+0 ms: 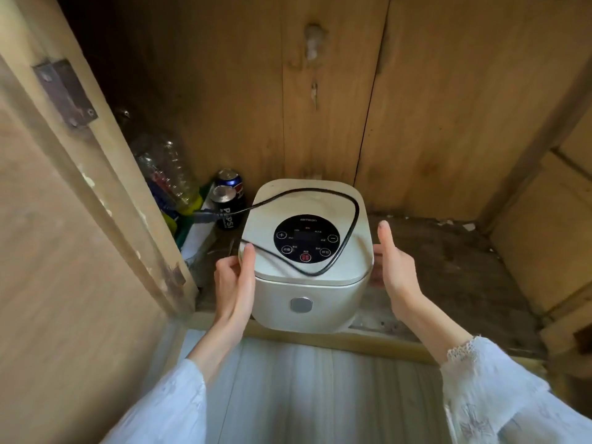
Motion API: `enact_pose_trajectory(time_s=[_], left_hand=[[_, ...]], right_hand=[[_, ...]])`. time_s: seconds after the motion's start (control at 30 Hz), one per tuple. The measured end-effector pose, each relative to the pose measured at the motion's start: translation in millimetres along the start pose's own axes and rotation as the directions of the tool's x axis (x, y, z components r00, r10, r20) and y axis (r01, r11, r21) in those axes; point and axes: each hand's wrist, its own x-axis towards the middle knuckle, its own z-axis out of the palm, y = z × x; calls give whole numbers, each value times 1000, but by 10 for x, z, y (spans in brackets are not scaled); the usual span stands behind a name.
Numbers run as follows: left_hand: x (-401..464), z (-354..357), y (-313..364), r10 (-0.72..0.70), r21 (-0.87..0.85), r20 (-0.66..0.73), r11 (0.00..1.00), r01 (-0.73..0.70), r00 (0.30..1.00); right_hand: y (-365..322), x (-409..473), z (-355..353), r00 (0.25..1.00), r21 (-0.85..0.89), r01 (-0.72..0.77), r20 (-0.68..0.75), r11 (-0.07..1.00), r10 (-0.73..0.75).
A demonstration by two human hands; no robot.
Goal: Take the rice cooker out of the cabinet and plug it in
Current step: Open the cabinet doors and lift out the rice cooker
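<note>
**A:** Head view, quick pass. Where's the task object?

**B:** Cream-white, rounded-square plastic rice cooker point(306, 251) with a black round control panel point(306, 239) on the lid. It's at the front of the wooden cabinet's dusty floor point(448, 251), front face about level with the front sill, not out yet.

**A:** Your hands?

**B:** My left hand point(235, 280) is pressed on the cooker's left side, thumb lying over the lid edge, fingers curled round the side. My right hand point(395, 270) is flat against the right side, thumb up; its fingers are behind the body, so I can't tell how far they wrap. Both in contact, squeezing from the sides, neither closed into a fist.

**A:** Cord?

**B:** Thin black power cord point(347, 235) looped loose on the lid, plug end point(203, 216) hanging off left toward two dark Pepsi cans point(228, 200) and some clear plastic bottles point(166, 174).

**A:** Handling?

**B:** Rigid shell, looks smooth and probably slippery; likely fairly heavy if the inner pot is in. I'd judge a low two-sided grip under the lid seam safest, not the lid itself, since the front latch button point(301, 304) could pop it. The cord is floppy and may slide off or snag the cans.
</note>
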Motion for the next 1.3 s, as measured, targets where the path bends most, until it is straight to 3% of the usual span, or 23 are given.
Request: enact_pose_trajectory(time_s=[0.13, 0.27, 0.33, 0.5, 0.63, 0.7, 0.77, 0.87, 1.0, 1.1, 1.2, 1.3], left_hand=[[247, -23, 168, -245, -222, 222, 930, 294, 944], [388, -23, 272, -263, -194, 309, 923, 332, 914], [434, -2, 297, -229, -181, 275, 942, 284, 934], [471, 82, 368, 11, -4, 165, 1000, -11, 986], [500, 160, 443, 136, 172, 190, 970, -169, 972], [527, 205, 475, 208, 315, 189, 913, -260, 960], [560, 226, 497, 237, 353, 188, 889, -291, 953], [640, 208, 503, 185, 213, 184, 951, -223, 965], [786, 151, 441, -12, 27, 245, 1000, 5, 969], [883, 64, 390, -177, -63, 418, 973, 223, 891], [911, 42, 367, -155, -93, 527, 967, 238, 836], [904, 64, 322, -131, -136, 516, 963, 232, 847]], right_hand=[[-243, 140, 147, 990, -8, -12, 143, 1000, 13], [-349, 245, 236, 978, 65, -63, 201, 996, 49], [-373, 285, 226, 973, 98, -87, 224, 991, 63], [-546, 346, 136, 950, 176, -54, 313, 983, -4], [-678, 318, 157, 928, -2, 18, 373, 1000, -16], [-656, 328, 233, 947, -114, 62, 322, 992, -22], [-570, 355, 285, 953, -204, 152, 289, 967, -89], [-397, 407, 290, 961, -305, 215, 237, 928, -145], [-264, 464, 287, 975, -226, 181, 169, 957, -144], [-276, 511, 267, 979, -114, 109, 187, 987, -87], [-258, 521, 203, 966, -34, -24, 257, 999, 32], [-186, 492, 176, 943, 17, -114, 316, 993, 103]])
